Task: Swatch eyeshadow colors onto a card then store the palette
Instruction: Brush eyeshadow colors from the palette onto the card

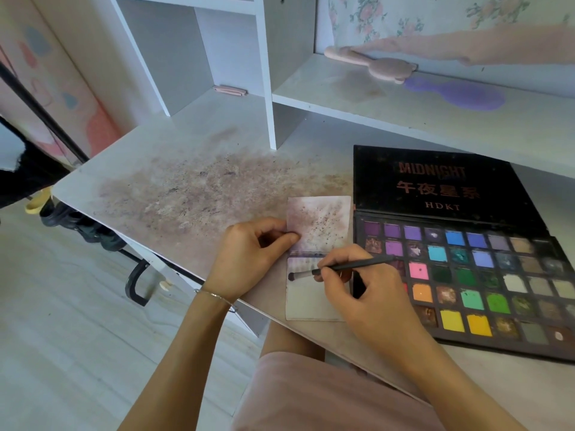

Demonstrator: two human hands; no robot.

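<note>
Card [317,225] lies flat on desk [174,188], near the front edge. Left hand [249,259] sits at the card's left edge, thumb and fingers [287,236] pinching that edge. Right hand [357,281] is over the card's lower right, fingers gripping the brush [339,269]; brush runs leftward from the fingertips, tip resting on the card just left of them, handle end pointing right over the palette [466,275]. Palette lies open, touching the card's right side, lid [441,185] laid back behind the pans. Shelf unit [267,73] stands behind everything; two hairbrushes [389,68] lie on its right shelf, well behind the fingers.
</note>
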